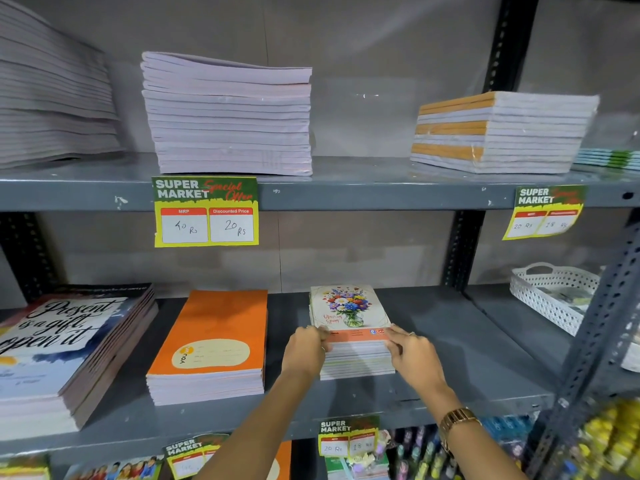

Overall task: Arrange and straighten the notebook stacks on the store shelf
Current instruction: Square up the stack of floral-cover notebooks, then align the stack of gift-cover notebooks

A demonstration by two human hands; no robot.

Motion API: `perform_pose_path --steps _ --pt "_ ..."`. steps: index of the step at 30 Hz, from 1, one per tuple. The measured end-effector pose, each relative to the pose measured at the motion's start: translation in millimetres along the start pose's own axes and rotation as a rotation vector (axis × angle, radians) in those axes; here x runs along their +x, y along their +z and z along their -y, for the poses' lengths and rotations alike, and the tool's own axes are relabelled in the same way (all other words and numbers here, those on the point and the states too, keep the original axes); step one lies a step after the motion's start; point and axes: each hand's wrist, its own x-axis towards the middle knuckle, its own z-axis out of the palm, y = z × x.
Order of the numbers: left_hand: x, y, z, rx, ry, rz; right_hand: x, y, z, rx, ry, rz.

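A small stack of notebooks with a flower-vase cover [348,311] stands on the middle grey shelf [450,341]. My left hand [306,349] grips the stack's front left corner. My right hand [412,353] presses on its front right corner, fingers laid over the top cover and side. Left of it lie an orange notebook stack [214,337] and a larger stack with a "Present is a gift, open it" cover [65,344]. On the upper shelf sit a tall pale stack [228,116], an angled stack with orange spines [498,133] and a big stack at far left [48,95].
A white perforated basket [550,294] sits at the right end of the middle shelf. Price tags [206,211] hang from the shelf edges. A slotted metal upright [599,334] stands close on the right. More stationery fills the shelf below.
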Motion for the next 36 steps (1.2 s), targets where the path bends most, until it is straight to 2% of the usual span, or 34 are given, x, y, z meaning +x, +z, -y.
perform_pose_path --steps 3,7,14,18,21,28,36 --pt "-2.8 -5.7 1.0 -0.031 0.025 0.028 -3.2 -2.1 7.9 -0.102 -0.028 -0.096" --pt "-5.6 -25.5 19.7 -0.089 0.074 -0.003 -3.8 6.1 24.1 -0.067 -0.047 -0.225" --pt "-22.1 -72.2 91.2 0.003 0.028 -0.111 -6.5 27.8 96.7 -0.073 -0.248 -0.278" --pt "-39.8 -108.6 144.5 0.246 0.009 -0.217 -8.6 44.2 157.7 -0.003 -0.370 -0.240" --pt "-52.0 -135.5 183.5 0.364 -0.027 -0.263 -13.3 56.6 199.7 -0.064 -0.470 -0.216" --pt "-88.8 -183.0 269.0 0.452 -0.126 -0.293 -38.6 92.5 297.6 -0.095 -0.616 -0.131" --pt "-118.5 -223.1 342.7 0.379 -0.164 -0.262 -60.0 136.7 391.2 -0.045 -0.705 -0.002"
